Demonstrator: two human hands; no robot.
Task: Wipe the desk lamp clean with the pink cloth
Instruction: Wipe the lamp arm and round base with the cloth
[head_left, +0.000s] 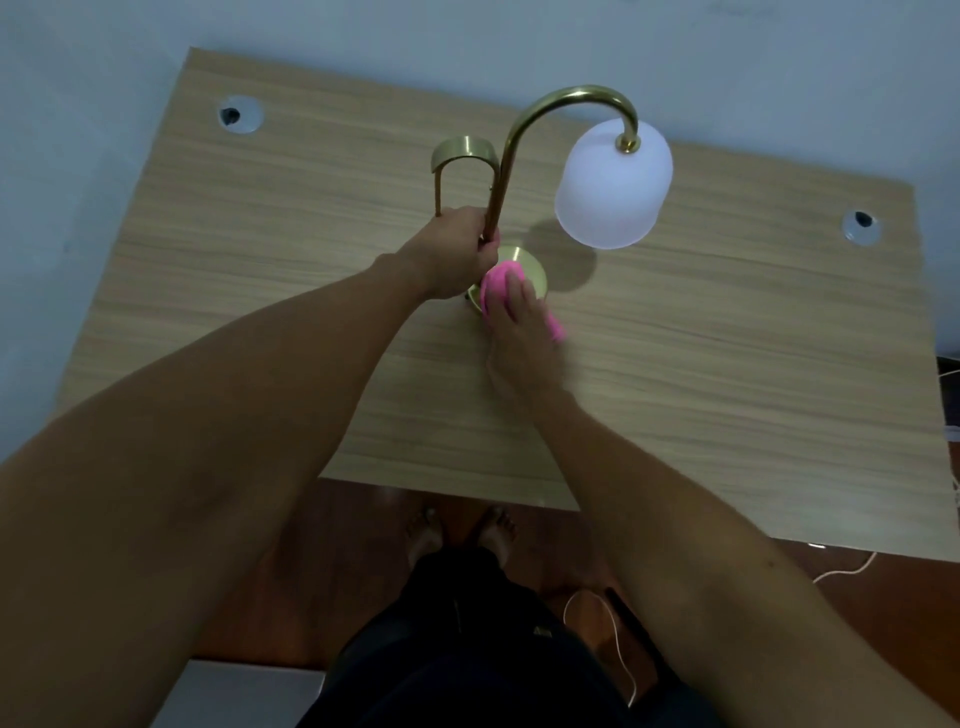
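A desk lamp (519, 171) of brass-coloured metal is seen standing near the middle of a light wood-grain desk (727, 364). Its stem rises from a round base (530, 265), curves over at the top and ends in a frosted white shade (613, 184) that hangs above the desk, to the right of the stem. A second, flat brass arch (462, 153) is set just to the left of the stem.

The lower stem is gripped by the left hand (457, 254), whose fingers are closed around it just above the base. A pink cloth (496, 283) is bunched under the right hand (519, 332), which is pressed down on it with the fingers laid over the top. The cloth is held against the near side of the base, and one end of it is seen trailing out onto the desk to the right of the hand.

Two round cable holes (240, 114) are cut into the desk, one at the far left and one at the right. Bare feet (462, 535) and a white cable (613, 623) are seen on the reddish floor below the desk edge. No brand, label or writing can be read anywhere.
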